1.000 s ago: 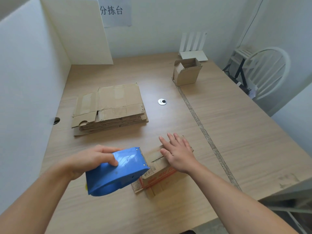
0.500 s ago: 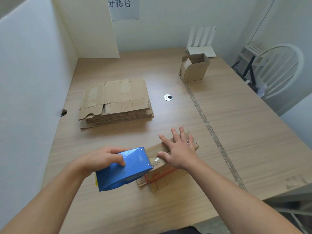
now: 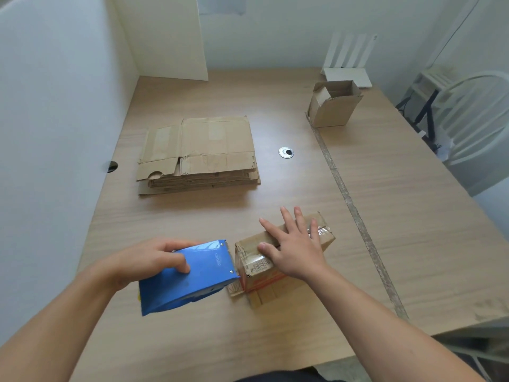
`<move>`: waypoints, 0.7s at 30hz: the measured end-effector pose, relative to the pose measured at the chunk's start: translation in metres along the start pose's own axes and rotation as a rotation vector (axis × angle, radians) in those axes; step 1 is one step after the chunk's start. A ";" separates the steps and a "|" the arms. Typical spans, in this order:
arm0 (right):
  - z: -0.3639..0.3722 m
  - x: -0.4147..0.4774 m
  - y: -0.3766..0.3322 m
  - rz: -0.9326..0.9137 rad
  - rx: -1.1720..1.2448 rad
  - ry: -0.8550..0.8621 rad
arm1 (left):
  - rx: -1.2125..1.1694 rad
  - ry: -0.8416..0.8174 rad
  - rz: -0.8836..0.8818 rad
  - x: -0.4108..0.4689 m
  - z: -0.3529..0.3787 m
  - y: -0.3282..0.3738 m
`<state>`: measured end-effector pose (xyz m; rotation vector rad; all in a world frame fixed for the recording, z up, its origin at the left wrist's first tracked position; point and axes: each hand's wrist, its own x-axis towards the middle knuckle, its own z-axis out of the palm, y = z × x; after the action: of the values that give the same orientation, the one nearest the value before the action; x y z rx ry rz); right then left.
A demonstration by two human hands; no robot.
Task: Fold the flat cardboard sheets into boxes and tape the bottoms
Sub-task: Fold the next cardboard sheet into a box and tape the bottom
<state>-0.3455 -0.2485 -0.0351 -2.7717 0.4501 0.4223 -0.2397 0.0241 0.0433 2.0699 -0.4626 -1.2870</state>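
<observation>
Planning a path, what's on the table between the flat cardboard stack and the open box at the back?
In the head view, a round metal grommet sits between the flat cardboard stack and the open box.

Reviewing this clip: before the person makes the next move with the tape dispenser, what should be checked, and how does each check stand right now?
1. The right hand presses flat on the box, holding it down: ok.
2. The left hand grips the blue tape dispenser: ok.
3. The dispenser's front edge sits at the box's left end: ok.
4. The tape covers the whole seam: cannot tell; a glossy strip shows at the far end, the rest lies under the hand.
5. The tape is cut free of the dispenser: cannot tell.
6. The stack of flat sheets lies ready on the table: ok.
</observation>
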 end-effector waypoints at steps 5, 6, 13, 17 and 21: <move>-0.004 0.004 -0.006 0.033 -0.005 -0.025 | -0.021 0.027 -0.026 -0.003 -0.001 -0.012; -0.004 0.004 -0.008 0.043 -0.006 -0.034 | -0.030 0.027 -0.026 -0.001 0.000 -0.013; -0.005 0.004 -0.011 0.075 -0.030 -0.037 | -0.060 -0.009 -0.036 -0.008 -0.008 -0.022; -0.003 0.002 -0.009 0.064 -0.044 -0.031 | -0.026 -0.002 -0.039 -0.005 -0.003 -0.027; -0.002 0.000 -0.008 0.051 -0.056 -0.022 | 0.016 0.012 -0.046 0.012 0.011 -0.026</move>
<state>-0.3420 -0.2422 -0.0316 -2.8115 0.5121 0.4843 -0.2454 0.0321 0.0146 2.1116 -0.4232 -1.3012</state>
